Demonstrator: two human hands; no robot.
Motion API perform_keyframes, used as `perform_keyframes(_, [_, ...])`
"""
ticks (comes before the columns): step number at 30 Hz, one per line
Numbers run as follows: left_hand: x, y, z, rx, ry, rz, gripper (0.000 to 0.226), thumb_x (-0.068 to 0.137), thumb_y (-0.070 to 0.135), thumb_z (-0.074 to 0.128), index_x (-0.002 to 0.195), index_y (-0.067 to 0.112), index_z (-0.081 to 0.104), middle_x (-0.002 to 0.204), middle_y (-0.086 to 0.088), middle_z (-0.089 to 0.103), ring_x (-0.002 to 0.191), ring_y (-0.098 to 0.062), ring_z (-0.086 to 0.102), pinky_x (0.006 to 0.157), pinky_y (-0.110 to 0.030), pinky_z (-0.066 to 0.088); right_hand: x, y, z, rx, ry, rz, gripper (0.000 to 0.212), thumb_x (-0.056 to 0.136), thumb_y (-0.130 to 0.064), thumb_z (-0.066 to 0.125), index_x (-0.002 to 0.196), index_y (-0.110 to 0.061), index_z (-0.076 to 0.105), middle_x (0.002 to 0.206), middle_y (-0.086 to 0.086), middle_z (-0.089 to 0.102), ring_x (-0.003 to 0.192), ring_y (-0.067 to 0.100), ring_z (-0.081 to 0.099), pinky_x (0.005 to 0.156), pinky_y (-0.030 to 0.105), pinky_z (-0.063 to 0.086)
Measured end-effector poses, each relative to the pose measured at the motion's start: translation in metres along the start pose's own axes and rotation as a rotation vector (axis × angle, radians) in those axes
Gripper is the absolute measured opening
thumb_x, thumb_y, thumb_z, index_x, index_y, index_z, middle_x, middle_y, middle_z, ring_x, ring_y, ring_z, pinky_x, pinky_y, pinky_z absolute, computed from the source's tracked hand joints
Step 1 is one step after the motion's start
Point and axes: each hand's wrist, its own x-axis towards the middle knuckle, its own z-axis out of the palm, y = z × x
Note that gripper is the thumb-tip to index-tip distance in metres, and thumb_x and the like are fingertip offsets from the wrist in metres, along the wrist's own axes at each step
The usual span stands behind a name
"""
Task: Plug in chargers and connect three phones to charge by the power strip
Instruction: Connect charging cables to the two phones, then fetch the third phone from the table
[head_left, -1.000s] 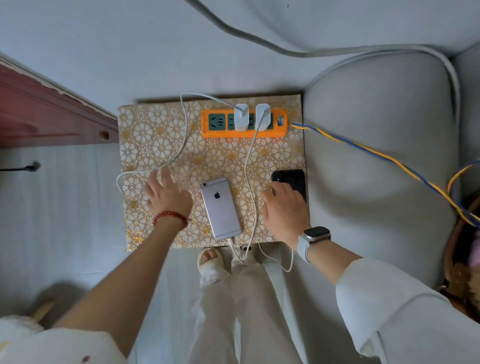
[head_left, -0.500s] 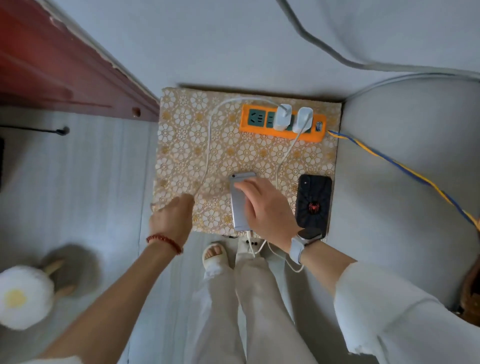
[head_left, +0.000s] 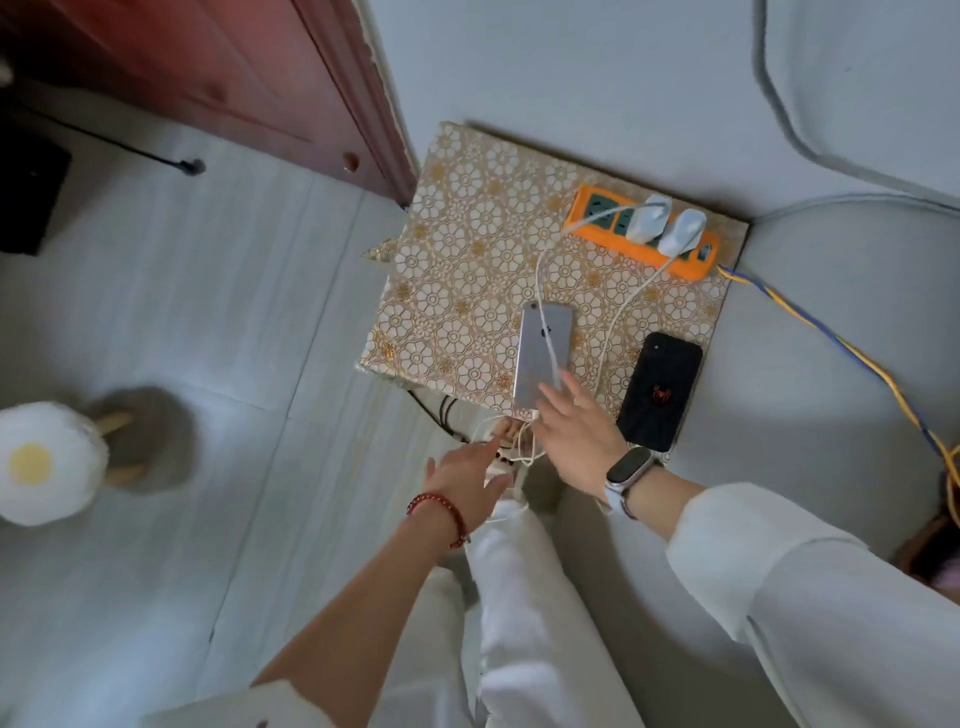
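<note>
Silver phone (head_left: 543, 353) is near the mat (head_left: 457, 291) edge, cable bunched below it.
Its long axis runs from the strip (head_left: 641, 234) toward the person, plug end nearest them. Right hand (head_left: 576, 436) lies flat on its near end, fingers spread, gripping nothing; left hand (head_left: 467, 478) reaches open toward the dangling cables (head_left: 519, 447). A tug there could drag the phone off. I see only 2 phones.

Orange power strip (head_left: 642, 233) holds two white chargers (head_left: 666, 228); silver phone (head_left: 543, 354) and black phone (head_left: 658, 391) lie face-down nearby.
</note>
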Motion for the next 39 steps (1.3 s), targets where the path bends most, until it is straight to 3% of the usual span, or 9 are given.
perform_keyframes(3, [-0.001, -0.011, -0.007, -0.049, 0.069, -0.092, 0.051, 0.091, 0.034, 0.039, 0.139, 0.022, 0.027, 0.150, -0.003, 0.028, 0.137, -0.023, 0.025, 0.113, -0.052, 0.018, -0.012, -0.001, 0.005, 0.022, -0.064, 0.080, 0.047, 0.089, -0.011, 0.036, 0.136, -0.008, 0.034, 0.150, 0.016, 0.026, 0.142, 0.032, 0.009, 0.116, 0.051, -0.004])
perform_keyframes(7, [-0.032, -0.036, -0.038, -0.088, 0.308, -0.074, 0.049, 0.090, 0.033, 0.041, 0.137, 0.021, 0.032, 0.146, -0.006, 0.035, 0.133, -0.026, 0.033, 0.112, -0.049, 0.022, -0.021, -0.027, -0.025, 0.144, -0.049, 0.070, 0.046, 0.085, -0.008, 0.041, 0.130, -0.013, 0.044, 0.143, 0.010, 0.035, 0.137, 0.029, 0.021, 0.115, 0.049, 0.016])
perform_keyframes(11, [-0.097, -0.078, -0.069, -0.154, 0.510, -0.077, 0.047, 0.090, 0.031, 0.043, 0.135, 0.018, 0.036, 0.143, -0.008, 0.038, 0.130, -0.027, 0.037, 0.110, -0.044, 0.027, -0.023, -0.086, -0.084, 0.334, 0.099, 0.076, 0.037, 0.091, -0.013, 0.037, 0.126, -0.011, 0.046, 0.133, 0.009, 0.047, 0.124, 0.028, 0.039, 0.102, 0.044, 0.037])
perform_keyframes(14, [-0.165, -0.116, -0.085, -0.219, 0.687, -0.063, 0.046, 0.090, 0.030, 0.043, 0.134, 0.017, 0.037, 0.141, -0.008, 0.039, 0.127, -0.028, 0.040, 0.107, -0.042, 0.031, -0.026, -0.154, -0.132, 0.464, 0.232, 0.029, 0.035, 0.094, -0.015, 0.034, 0.126, -0.011, 0.047, 0.130, 0.010, 0.052, 0.120, 0.028, 0.045, 0.096, 0.041, 0.043])
perform_keyframes(18, [-0.286, -0.191, -0.087, -0.327, 0.966, -0.094, 0.044, 0.090, 0.027, 0.046, 0.132, 0.016, 0.041, 0.136, -0.009, 0.044, 0.122, -0.028, 0.046, 0.101, -0.040, 0.038, -0.033, -0.281, -0.193, 0.493, 0.398, -0.125, 0.033, 0.093, -0.016, 0.036, 0.120, -0.012, 0.055, 0.124, 0.008, 0.059, 0.115, 0.025, 0.052, 0.095, 0.033, 0.042])
perform_keyframes(22, [-0.416, -0.282, -0.055, -0.494, 1.222, -0.248, 0.040, 0.087, 0.020, 0.052, 0.126, 0.012, 0.047, 0.124, -0.012, 0.052, 0.112, -0.030, 0.053, 0.091, -0.034, 0.041, -0.044, -0.431, -0.238, 0.497, 0.447, -0.329, 0.029, 0.091, -0.012, 0.039, 0.111, -0.010, 0.060, 0.118, 0.011, 0.064, 0.111, 0.027, 0.056, 0.094, 0.034, 0.043])
perform_keyframes(31, [-0.659, -0.442, 0.108, -0.853, 1.631, -0.785, 0.035, 0.088, 0.020, 0.052, 0.122, 0.010, 0.051, 0.124, -0.011, 0.055, 0.115, -0.025, 0.051, 0.095, -0.033, 0.041, -0.099, -0.760, -0.246, 0.350, 0.190, -0.854, 0.028, 0.092, -0.016, 0.041, 0.113, -0.016, 0.060, 0.119, 0.006, 0.064, 0.113, 0.023, 0.055, 0.092, 0.026, 0.039])
perform_keyframes(39, [-0.781, -0.541, 0.261, -1.079, 1.810, -1.239, 0.034, 0.088, 0.022, 0.053, 0.121, 0.012, 0.053, 0.122, -0.010, 0.057, 0.113, -0.025, 0.054, 0.096, -0.037, 0.043, -0.140, -1.007, -0.186, 0.127, 0.008, -1.230, 0.028, 0.091, -0.014, 0.041, 0.111, -0.014, 0.061, 0.116, 0.006, 0.065, 0.110, 0.021, 0.056, 0.089, 0.024, 0.038])
